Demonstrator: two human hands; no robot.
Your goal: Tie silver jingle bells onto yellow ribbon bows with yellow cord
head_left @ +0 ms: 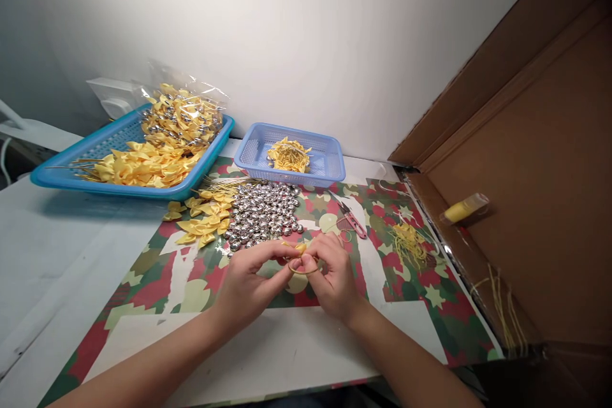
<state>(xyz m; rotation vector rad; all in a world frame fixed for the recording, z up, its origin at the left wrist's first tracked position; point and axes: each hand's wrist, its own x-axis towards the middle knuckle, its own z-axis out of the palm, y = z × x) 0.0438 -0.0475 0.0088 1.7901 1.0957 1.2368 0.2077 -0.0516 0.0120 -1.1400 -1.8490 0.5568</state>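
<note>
**Tying a gold cord loop at a yellow bow – hand technique**

Grip: left hand (248,284) and right hand (332,274) meet fingertip to fingertip just above the mat. Both are pinched shut on the small yellow satin ribbon bow (300,247); the thin gold elastic cord loop (302,271) hangs below the pinch, between the hands. Whether a bell is already threaded on: cannot tell, fingers cover it.

Technique (judged):
- Keep the pinch right at the bow's centre; a grip further out lets the satin twist.
- Hold cord tension even w/ both hands so the loop stays round and the knot seats at the centre.
- Work low over the mat, so a dropped part lands near.

Surroundings: just beyond the hands lies the heap of small silver metal bells (262,213), w/ loose yellow ribbon bows (203,220) touching its left edge. Red-handled thread snips (351,220) lie right of the bells. Small blue plastic basket (329,172) holds cord pieces; large blue plastic tray (57,169) holds finished bows. All rest on the camouflage-print paper mat (157,280).
</note>
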